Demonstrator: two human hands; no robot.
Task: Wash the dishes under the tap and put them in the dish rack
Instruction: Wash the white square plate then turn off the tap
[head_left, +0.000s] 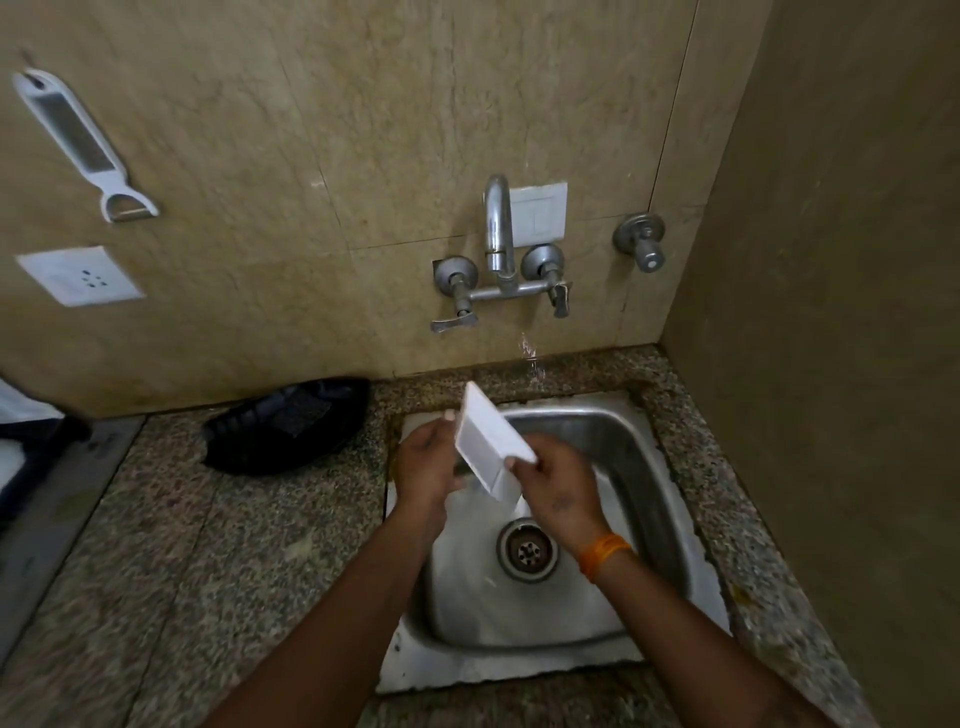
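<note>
With our left hand (427, 458) and right hand (556, 480) each pinching an end of the tilted white rectangular dish (491, 441) over the sink (670, 499), we judge that wet fingers could let it slip before reaching the black dish rack (283, 426) at left.

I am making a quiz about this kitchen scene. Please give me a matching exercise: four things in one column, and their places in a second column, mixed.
Things:
1. white dish
2. black tray
3. peeler
4. drain

Places:
A. hanging on the wall
B. bottom of the sink
C. held by the left hand and right hand
D. on the counter, left of the sink

Pairs: 1-C, 2-D, 3-A, 4-B
</note>
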